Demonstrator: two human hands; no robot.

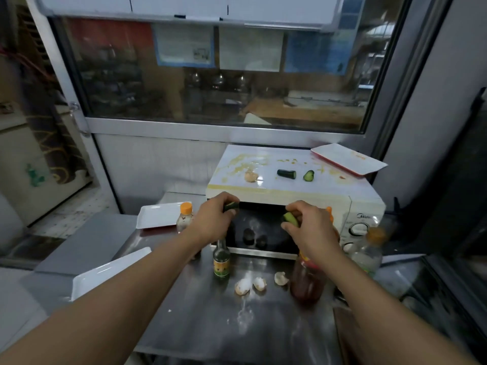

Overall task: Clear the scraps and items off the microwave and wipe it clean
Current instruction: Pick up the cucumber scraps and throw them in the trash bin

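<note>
both hands hover in front of the microwave, just below its top edge. the left hand pinches a dark green cucumber piece between thumb and fingers; the right hand grips a lighter green cucumber piece in curled fingers.

the white top of the microwave is smeared with yellowish stains. on it lie an eggshell near the middle, a cucumber stub to its right, and a cut cucumber slice just beside that. a white and red tray sits on the back right corner, hanging past the edge.

on the steel tabletop in front of the microwave stand a small dark bottle, an orange-capped bottle to the left, a reddish sauce bottle below the right hand, and a clear bottle at the right. three eggshell pieces lie between the dark bottle and the sauce bottle, with white powder scattered near them. two white trays lie at the left.
</note>
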